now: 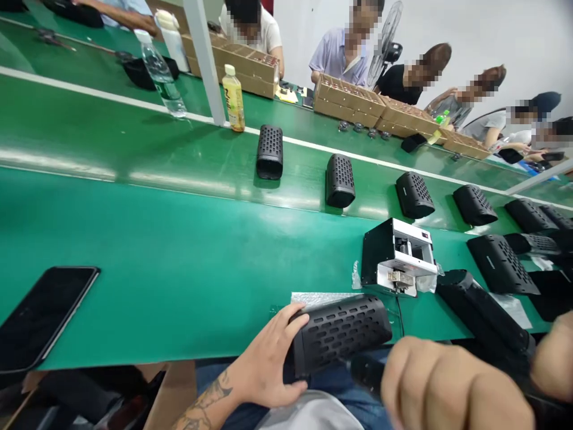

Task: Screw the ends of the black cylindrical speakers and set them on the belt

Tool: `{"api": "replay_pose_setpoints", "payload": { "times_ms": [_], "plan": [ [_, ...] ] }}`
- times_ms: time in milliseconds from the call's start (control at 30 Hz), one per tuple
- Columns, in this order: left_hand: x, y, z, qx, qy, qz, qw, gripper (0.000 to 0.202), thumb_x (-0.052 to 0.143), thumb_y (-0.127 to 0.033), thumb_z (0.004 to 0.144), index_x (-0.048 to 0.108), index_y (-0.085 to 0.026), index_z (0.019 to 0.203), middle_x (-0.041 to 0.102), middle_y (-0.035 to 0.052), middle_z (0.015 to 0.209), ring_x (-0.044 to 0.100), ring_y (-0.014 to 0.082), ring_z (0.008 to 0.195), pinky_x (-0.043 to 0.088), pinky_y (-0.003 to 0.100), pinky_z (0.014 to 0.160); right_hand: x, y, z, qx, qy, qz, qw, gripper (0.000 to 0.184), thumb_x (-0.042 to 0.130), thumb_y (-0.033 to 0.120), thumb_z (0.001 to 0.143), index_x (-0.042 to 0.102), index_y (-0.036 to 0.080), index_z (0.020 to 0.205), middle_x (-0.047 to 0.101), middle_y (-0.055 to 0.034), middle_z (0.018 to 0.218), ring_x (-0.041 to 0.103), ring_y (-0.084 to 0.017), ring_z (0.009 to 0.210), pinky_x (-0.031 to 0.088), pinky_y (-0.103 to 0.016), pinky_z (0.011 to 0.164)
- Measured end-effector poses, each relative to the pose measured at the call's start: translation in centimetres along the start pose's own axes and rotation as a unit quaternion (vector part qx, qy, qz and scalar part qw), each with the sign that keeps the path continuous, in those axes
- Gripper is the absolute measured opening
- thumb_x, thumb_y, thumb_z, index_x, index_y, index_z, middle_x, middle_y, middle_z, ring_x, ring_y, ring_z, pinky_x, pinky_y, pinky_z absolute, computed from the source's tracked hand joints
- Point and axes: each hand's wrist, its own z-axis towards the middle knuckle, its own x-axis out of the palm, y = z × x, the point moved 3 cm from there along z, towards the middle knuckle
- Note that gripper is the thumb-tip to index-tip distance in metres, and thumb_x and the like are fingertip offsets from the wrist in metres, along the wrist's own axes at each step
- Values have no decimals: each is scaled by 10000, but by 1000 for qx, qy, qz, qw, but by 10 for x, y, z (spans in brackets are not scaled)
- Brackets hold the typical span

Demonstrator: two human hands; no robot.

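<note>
At the table's front edge lies a black perforated speaker housing point(342, 331), its slotted face turned up toward me. My left hand point(268, 352) grips its left end, thumb below and fingers over the top. Close to the camera, my right hand point(447, 382) is wrapped round a black screwdriver point(369, 375), seemingly a powered one. Its tip points at the lower edge of the housing; I cannot tell whether it touches. Bubble wrap point(322, 297) shows behind the housing. Just beyond stands a small black-and-white screw feeder machine point(398, 257).
More black housings point(415, 195) stand in a row along the green conveyor point(179, 161), with others point(501, 263) piled at right. A phone point(47, 316) lies at left. Bottles point(234, 98) stand by a white post point(206, 60). Co-workers sit opposite behind cardboard boxes point(349, 98).
</note>
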Motion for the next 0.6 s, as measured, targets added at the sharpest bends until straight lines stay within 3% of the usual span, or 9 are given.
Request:
{"api": "replay_pose_setpoints", "payload": {
  "times_ms": [100,200,300,433,500,567,600],
  "plan": [
    [-24,-1,-2,-15,30,39,999,1327,1003,-205,793,371,-279,1957,674,268,1859,765,496,1687,733,623,1359,-27,-12,6,49,-93,-11,994,665,1073,840,897,664,317,927,738,12,754,849,-219,739,739,-340,711],
    [-29,-6,-11,18,-15,80,996,1232,1010,-256,890,393,-266,1956,758,259,1741,836,468,1588,781,572,1278,-51,-22,-2,96,-177,-41,979,664,1107,809,864,684,315,998,748,14,772,849,-233,736,751,-365,704],
    [-6,-18,-34,23,-80,136,987,1102,1010,-393,999,439,-243,1930,766,258,1638,877,450,1462,827,579,1171,-86,-32,-21,137,-276,-67,949,679,1142,767,835,678,316,1040,729,42,746,822,-226,679,749,-373,673],
    [27,-39,-68,-81,-137,247,956,888,882,-765,1106,593,-232,1754,761,227,1456,895,421,1210,862,549,898,-124,-52,-44,153,-368,-74,914,624,1099,738,914,667,308,1047,719,68,705,761,-195,583,719,-359,622],
    [21,-48,-67,-74,-116,252,958,812,790,-801,1153,625,-228,1704,757,240,1523,905,388,1164,853,499,844,-130,-65,-50,154,-400,-66,901,602,1061,744,958,658,298,996,704,79,659,712,-173,517,678,-337,574],
    [-1,-54,-45,-26,-37,223,974,632,699,-587,1237,618,-229,1751,719,259,1718,922,349,1240,845,432,912,-127,-75,-54,159,-404,-54,899,605,1041,753,975,654,289,949,698,80,627,686,-164,483,651,-329,543],
    [-15,-55,-26,-11,28,210,977,576,635,-414,1244,610,-250,1796,681,245,1823,914,340,1346,838,416,999,-124,-78,-56,162,-401,-48,900,609,1043,756,971,656,287,933,697,80,616,680,-163,475,645,-329,536]
  ]
}}
